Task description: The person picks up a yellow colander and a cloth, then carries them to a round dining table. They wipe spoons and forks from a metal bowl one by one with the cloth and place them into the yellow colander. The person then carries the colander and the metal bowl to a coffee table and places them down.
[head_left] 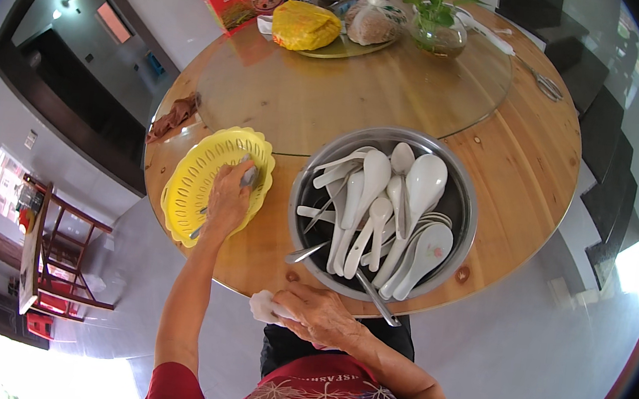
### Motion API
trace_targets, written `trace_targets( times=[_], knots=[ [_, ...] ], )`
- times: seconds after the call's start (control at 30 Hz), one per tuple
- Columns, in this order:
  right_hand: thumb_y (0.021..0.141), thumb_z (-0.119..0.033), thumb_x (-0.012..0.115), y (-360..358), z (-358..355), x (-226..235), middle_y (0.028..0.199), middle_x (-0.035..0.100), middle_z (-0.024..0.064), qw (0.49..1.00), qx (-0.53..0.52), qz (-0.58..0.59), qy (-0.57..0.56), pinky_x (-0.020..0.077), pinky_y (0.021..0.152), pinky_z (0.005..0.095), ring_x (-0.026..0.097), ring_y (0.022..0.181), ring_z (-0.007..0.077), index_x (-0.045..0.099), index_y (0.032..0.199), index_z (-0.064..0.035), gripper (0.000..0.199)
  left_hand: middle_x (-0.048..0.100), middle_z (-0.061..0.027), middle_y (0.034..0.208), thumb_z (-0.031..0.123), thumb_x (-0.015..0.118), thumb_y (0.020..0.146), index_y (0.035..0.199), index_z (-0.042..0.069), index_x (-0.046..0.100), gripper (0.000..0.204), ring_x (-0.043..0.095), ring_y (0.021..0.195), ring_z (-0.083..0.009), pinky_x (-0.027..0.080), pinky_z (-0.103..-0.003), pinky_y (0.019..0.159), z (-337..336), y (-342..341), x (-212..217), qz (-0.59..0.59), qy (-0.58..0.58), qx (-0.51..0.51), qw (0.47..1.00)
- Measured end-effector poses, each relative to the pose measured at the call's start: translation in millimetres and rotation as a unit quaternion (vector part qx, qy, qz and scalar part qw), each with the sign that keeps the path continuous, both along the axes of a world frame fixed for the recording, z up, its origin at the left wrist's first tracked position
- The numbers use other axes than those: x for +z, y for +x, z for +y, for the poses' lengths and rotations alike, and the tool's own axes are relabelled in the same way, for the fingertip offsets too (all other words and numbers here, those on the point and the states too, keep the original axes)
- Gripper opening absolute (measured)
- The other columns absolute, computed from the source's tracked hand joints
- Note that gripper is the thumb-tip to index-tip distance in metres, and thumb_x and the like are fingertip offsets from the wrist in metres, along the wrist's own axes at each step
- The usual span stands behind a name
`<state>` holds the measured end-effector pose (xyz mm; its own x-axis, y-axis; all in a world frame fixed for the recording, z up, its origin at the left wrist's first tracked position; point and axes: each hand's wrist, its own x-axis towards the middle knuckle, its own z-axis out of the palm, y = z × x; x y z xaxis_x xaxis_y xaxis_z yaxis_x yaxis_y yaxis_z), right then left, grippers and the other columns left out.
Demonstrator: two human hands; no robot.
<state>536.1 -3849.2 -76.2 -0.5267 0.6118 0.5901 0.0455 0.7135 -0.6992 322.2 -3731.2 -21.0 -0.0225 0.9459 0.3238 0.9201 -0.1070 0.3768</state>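
Left hand is curled round a grey utensil — its exact kind cannot be told — within the yellow basket near the table's front-left edge. By the right hand, a crumpled white cloth is gripped at the front edge. For good handling, the utensil should be held lightly and released low, the basket left untipped. Rightward, by the front edge, a steel bowl is heaped with glossy white spoons, one flower-marked; metal handles are propped across its rim.
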Motion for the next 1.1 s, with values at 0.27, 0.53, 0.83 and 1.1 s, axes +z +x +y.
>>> trace_targets(
  times=[0.27,0.53,0.83,1.1],
  knots=[
    [0.064,-0.008,0.072,0.7,-1.9,-3.7,0.087,0.053,0.0112,1.0,-0.011,-0.01,0.014,0.0494,0.069,0.0382,0.058,0.083,0.0294,0.049,0.092,-0.0061,0.036,0.057,-0.0088,0.071,0.012,0.067,0.073,0.073,0.004,0.063,0.009,0.055,0.073,-0.0274,0.045,-0.037,0.068,-14.5,74.7,33.8,-0.041,0.107,-0.118,0.986],
    [0.064,-0.008,0.072,4.1,-0.4,-1.9,0.086,0.054,0.0141,1.0,-0.009,-0.003,0.003,0.0495,0.072,0.04,0.056,0.091,0.0331,0.046,0.089,-0.0051,0.035,0.057,-0.0076,0.068,0.027,0.066,0.072,0.066,0.006,0.065,0.022,0.055,0.07,-0.0264,0.044,-0.038,0.063,-15.9,109.1,24.2,0.105,-0.037,-0.138,0.984],
    [0.068,-0.008,0.069,4.8,-1.7,-1.2,0.089,0.054,0.0126,1.0,-0.01,-0.001,-0.004,0.0504,0.07,0.0402,0.055,0.095,0.0328,0.048,0.093,-0.0059,0.033,0.054,-0.0165,0.062,0.015,0.049,0.084,0.078,0.001,0.052,0.016,0.053,0.056,-0.0336,0.041,-0.04,0.054,-27.4,91.5,30.8,-0.115,-0.084,-0.059,0.988],
    [0.063,-0.008,0.071,-0.9,-3.7,-1.3,0.084,0.054,0.008,0.999,-0.034,-0.009,0.017,0.0504,0.064,0.0369,0.057,0.084,0.0276,0.053,0.089,-0.0074,0.032,0.036,0.0048,0.049,0.018,0.045,0.093,0.081,0.001,0.057,0.024,0.03,0.045,-0.0022,0.022,-0.02,0.041,-102.6,51.8,30.0,-0.378,-0.058,-0.008,0.924]
  ],
)
